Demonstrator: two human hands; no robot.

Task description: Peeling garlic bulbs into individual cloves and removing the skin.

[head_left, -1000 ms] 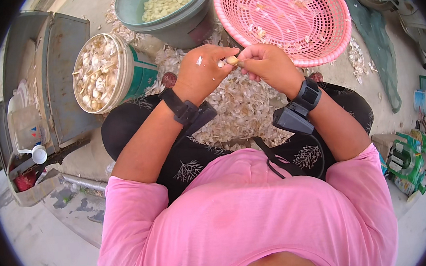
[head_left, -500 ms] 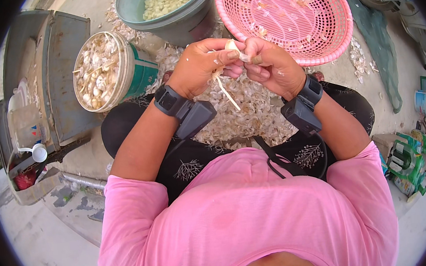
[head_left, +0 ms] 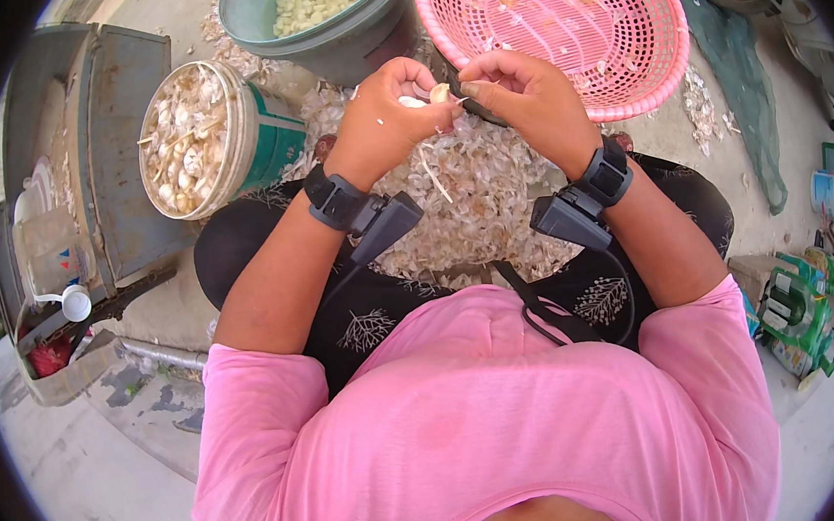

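Observation:
My left hand is closed around garlic cloves. One pale yellowish clove shows between its thumb and fingers, and a whiter clove sits deeper in the fingers. Close by on the right, my right hand pinches thumb against forefinger, with a thin pale shred of garlic skin at the tips. Below both hands spreads a heap of papery garlic skins between my knees. A pale dry garlic stem shows over the heap, beneath my left hand.
To the left stands a bucket of garlic bulbs. Farther off, a grey tub holds peeled cloves in water. A pink mesh basket with scattered skins stands at the far right. Green netting lies beyond it, and a metal cart stands left.
My hands have drawn apart, the right one moving right and away from the clove. The stem that hung by my left hand now shows apart from it, over the skins.

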